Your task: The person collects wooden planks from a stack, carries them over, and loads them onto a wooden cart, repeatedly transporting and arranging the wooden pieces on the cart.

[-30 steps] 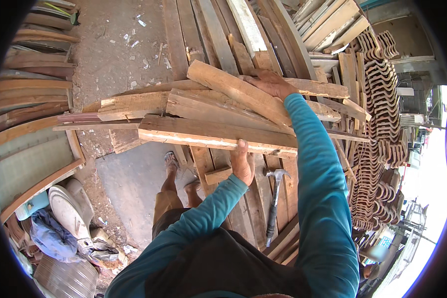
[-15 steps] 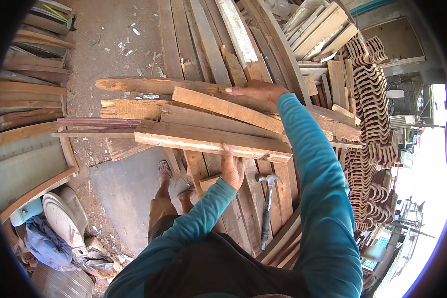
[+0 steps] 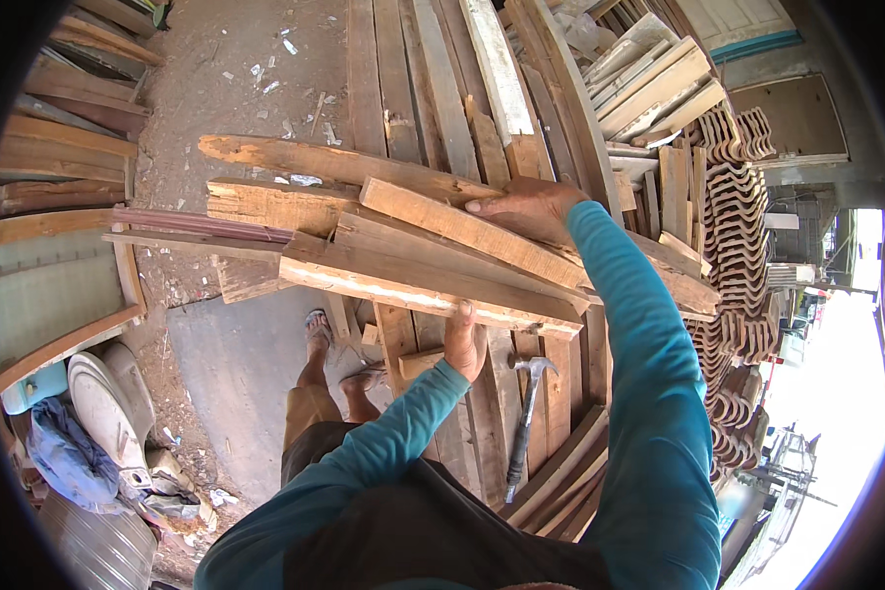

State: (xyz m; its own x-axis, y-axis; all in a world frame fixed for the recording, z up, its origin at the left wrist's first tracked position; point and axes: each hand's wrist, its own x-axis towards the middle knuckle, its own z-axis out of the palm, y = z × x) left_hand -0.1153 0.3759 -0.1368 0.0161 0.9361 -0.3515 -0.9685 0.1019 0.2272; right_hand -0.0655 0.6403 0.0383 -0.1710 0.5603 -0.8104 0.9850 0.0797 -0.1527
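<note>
A loose bundle of wooden planks [image 3: 403, 258] lies crosswise in front of me, gripped from both sides. My left hand [image 3: 465, 346] presses against its near edge, thumb on the side of the nearest beam [image 3: 433, 297] and the other fingers hidden underneath. On the far side, my right hand [image 3: 531, 206] is closed over the farthest plank [image 3: 334, 163], its thumb pointing left along the wood. A shorter board [image 3: 462, 226] rests slantwise on top of the bundle. Below its right part, a claw hammer [image 3: 527, 423] lies on the lumber underneath.
Long boards [image 3: 428, 88] stretch away under the bundle. Curved roof tiles [image 3: 737, 246] are stacked at the right. Framed panels [image 3: 59, 265] and a white plastic piece [image 3: 103, 408] stand at the left. My sandalled feet [image 3: 317, 323] are beside a grey sheet [image 3: 221, 393].
The bundle has tilted slightly, its right end now nearer me, and both hands have moved with it, still gripping. The whole view has shifted a little; the hammer stays on the lumber.
</note>
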